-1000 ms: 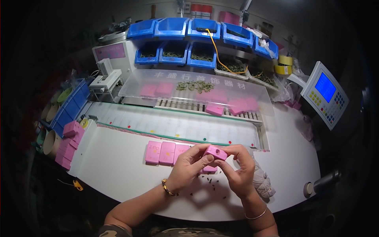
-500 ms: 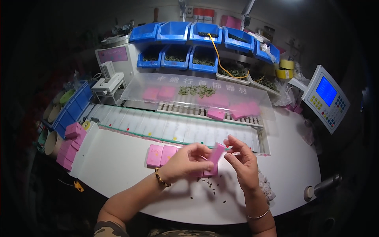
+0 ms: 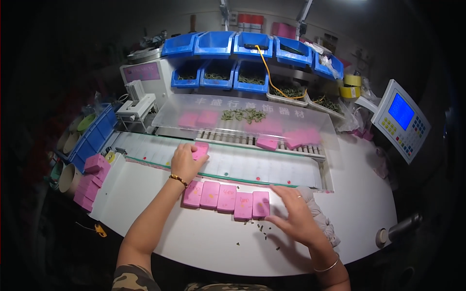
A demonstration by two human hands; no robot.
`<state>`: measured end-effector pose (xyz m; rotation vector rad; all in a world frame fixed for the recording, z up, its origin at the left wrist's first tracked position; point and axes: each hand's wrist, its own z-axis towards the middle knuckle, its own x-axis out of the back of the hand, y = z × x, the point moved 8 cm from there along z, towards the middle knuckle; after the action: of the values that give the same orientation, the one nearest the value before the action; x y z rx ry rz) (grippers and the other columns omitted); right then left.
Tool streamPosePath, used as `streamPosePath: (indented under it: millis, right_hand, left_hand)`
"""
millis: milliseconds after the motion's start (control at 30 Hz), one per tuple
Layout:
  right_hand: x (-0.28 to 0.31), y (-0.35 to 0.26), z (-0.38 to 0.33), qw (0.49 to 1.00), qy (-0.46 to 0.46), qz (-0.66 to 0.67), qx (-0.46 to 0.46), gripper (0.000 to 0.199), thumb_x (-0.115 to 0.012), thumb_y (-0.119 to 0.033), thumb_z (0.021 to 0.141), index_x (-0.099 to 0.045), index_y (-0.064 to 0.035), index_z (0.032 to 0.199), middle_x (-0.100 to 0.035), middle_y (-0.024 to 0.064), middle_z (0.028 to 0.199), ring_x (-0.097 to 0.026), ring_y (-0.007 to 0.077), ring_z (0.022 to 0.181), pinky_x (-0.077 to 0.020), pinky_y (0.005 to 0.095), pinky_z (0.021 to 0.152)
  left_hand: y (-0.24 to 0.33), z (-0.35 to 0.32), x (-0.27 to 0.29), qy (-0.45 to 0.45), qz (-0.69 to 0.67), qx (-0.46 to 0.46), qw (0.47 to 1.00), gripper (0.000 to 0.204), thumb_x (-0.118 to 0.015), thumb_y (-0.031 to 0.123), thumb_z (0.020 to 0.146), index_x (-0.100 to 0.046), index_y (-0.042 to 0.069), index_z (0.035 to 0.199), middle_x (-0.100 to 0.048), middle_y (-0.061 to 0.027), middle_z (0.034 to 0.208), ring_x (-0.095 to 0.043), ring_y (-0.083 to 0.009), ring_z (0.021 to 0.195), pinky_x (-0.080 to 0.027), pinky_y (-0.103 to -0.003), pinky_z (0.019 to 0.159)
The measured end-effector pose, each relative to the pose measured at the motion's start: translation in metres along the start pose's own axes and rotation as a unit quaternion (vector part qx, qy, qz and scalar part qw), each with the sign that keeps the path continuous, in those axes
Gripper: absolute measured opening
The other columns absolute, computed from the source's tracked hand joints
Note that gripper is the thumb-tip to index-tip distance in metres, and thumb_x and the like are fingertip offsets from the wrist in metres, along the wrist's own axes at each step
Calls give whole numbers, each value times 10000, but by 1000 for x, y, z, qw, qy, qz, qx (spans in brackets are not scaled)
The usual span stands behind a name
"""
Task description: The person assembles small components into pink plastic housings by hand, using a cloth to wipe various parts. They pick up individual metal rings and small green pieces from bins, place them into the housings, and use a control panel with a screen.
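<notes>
A pink rectangular block is sitting between the thumb and fingers of the left hand, which is grasping it over a long, pale, green-edged strip with coloured dots; whether the block is resting on the strip, I cannot tell. The right hand is holding nothing, its fingers spreading loosely; whether its thumb is touching the nearest block, I cannot tell either.

Nearer the person than the left hand, and to the left of the right hand, a row of five pink blocks is lying on the white counter. Small dark pieces are scattering the surface just left of the right hand, and a pale, bunched cloth is lying just beyond its right side.

The work looks partway along: one block is occupying the left hand at the strip, while five are lying apart from it. Whether those five are finished or waiting, nothing is showing.

Beyond both hands, more pink blocks are lying around a clear plastic cover, and well left of the left hand, a pink stack is standing.
</notes>
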<state>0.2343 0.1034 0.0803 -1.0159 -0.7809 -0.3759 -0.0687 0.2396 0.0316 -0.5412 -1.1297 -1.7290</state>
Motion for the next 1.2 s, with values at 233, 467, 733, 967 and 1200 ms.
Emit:
streamPosePath:
  millis: [233, 467, 733, 967, 1200]
  right_hand:
    - [-41, 5, 10, 987, -91, -118, 53, 770, -792, -140, 707, -433, 19, 1370, -481, 219, 1329, -467, 392, 1223, -416, 459, 1015]
    - [-37, 14, 14, 990, -72, -112, 41, 806, -821, -165, 641, -456, 13, 1337, -517, 203, 1224, -492, 390, 1147, -426, 454, 988]
    - [23, -5, 6, 997, 74, 25, 25, 836, -838, -134, 608, -465, -9, 1347, -513, 175, 1195, -505, 329, 1078, -429, 414, 955]
    - [18, -12, -6, 997, 14, 33, 71, 874, -824, -219, 729, -365, -30, 1448, -437, 186, 1335, -428, 335, 1236, -407, 420, 1003]
    - [98, 66, -22, 981, 9, -192, -36, 1010, -855, -357, 692, -304, -56, 1483, -226, 262, 1481, -253, 466, 1369, -260, 515, 1142]
  left_hand:
    - [72, -39, 14, 23, -36, -86, 995, 515, -768, 329, 788, -573, 32, 1161, -510, -170, 1184, -470, -345, 1150, -377, -450, 996]
    - [147, -77, 2, -175, -381, -69, 905, 380, -689, 241, 903, -574, 23, 1192, -562, -110, 1144, -569, -174, 991, -497, -294, 789]
    - [175, -123, -57, -463, -720, 159, 492, 550, -442, 393, 1034, -432, -36, 1378, -571, -130, 1279, -629, -162, 1053, -526, -273, 872]
    - [176, -134, -45, -512, -653, 131, 543, 474, -552, 276, 998, -475, -25, 1355, -590, -120, 1253, -596, -140, 1084, -509, -273, 904]
    - [149, -124, -45, -428, -709, 184, 529, 683, -722, 248, 878, -388, -27, 1407, -597, -133, 1151, -642, -255, 1030, -557, -401, 878]
